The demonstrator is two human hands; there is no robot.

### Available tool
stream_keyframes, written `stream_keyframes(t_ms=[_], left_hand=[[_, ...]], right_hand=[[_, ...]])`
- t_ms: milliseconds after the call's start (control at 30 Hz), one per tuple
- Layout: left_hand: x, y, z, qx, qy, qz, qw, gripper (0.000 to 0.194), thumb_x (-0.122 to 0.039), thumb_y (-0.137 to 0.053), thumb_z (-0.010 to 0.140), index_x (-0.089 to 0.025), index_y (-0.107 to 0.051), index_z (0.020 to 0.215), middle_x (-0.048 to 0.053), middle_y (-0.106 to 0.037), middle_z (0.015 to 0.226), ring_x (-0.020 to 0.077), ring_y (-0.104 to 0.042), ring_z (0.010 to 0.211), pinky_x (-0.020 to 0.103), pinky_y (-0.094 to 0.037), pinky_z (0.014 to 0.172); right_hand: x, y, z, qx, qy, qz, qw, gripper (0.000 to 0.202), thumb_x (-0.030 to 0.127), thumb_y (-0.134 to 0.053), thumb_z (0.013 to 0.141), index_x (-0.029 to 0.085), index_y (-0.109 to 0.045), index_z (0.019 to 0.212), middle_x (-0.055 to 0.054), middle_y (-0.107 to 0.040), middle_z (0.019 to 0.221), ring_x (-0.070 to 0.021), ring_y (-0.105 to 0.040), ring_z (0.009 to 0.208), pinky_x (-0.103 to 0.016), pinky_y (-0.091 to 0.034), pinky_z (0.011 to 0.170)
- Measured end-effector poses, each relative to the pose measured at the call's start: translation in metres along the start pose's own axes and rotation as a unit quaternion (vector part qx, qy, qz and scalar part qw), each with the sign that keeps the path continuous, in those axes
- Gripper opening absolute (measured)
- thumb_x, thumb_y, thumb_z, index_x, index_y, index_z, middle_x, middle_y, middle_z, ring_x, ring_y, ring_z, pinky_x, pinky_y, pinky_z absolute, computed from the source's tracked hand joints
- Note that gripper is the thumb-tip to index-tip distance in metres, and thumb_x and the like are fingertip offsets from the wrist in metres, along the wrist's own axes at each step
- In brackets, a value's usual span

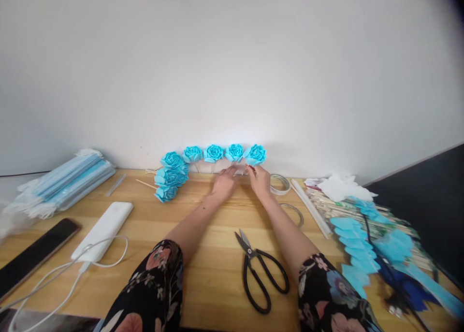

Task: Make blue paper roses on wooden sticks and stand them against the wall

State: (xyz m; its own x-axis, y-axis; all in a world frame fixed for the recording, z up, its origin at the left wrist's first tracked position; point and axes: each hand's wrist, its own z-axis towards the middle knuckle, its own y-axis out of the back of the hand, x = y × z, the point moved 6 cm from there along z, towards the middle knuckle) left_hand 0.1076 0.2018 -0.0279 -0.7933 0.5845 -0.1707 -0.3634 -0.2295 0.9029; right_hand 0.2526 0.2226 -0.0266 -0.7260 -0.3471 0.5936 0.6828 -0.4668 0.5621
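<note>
Four bright blue paper flowers stand in a row against the wall; the rightmost paper flower is just above my right hand. My right thumb and finger are pinched together right under that bloom, where its stem would be; the stem itself is mostly hidden. My left hand rests palm down below another paper flower, its fingers stretched toward a low whitish strip at the wall's foot. More blue flowers lie stacked to the left, with thin wooden sticks poking out.
Black-handled scissors lie partly open between my forearms. Tape rolls and white sticks are at right, beside blue crepe petals. At left are face masks, a white power bank with cable and a phone.
</note>
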Motion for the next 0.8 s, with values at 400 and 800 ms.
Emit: stream_keyframes(t_ms=[400, 800], left_hand=[[0.0027, -0.0007, -0.0009, -0.026, 0.016, 0.053, 0.998, 0.023, -0.012, -0.053, 0.093, -0.016, -0.076, 0.091, 0.015, -0.061, 0.143, 0.0292, -0.054, 0.132, 0.046, -0.046, 0.109], [0.0029, 0.0046, -0.0050, -0.037, 0.029, 0.038, 0.998, 0.025, -0.012, -0.052, 0.093, -0.015, -0.076, 0.098, 0.017, -0.061, 0.141, 0.0315, -0.056, 0.131, 0.048, -0.047, 0.107]], right_hand=[[0.0057, -0.0016, 0.0044, 0.016, 0.020, -0.020, 0.999, 0.029, 0.036, -0.046, 0.098, 0.022, -0.069, 0.086, -0.009, -0.075, 0.083, -0.0236, -0.067, 0.077, -0.031, -0.044, 0.071], [0.0015, 0.0014, 0.0040, 0.020, 0.001, -0.032, 0.999, 0.028, 0.031, -0.045, 0.098, 0.020, -0.070, 0.102, -0.011, -0.078, 0.096, -0.0251, -0.071, 0.085, -0.032, -0.049, 0.078]])
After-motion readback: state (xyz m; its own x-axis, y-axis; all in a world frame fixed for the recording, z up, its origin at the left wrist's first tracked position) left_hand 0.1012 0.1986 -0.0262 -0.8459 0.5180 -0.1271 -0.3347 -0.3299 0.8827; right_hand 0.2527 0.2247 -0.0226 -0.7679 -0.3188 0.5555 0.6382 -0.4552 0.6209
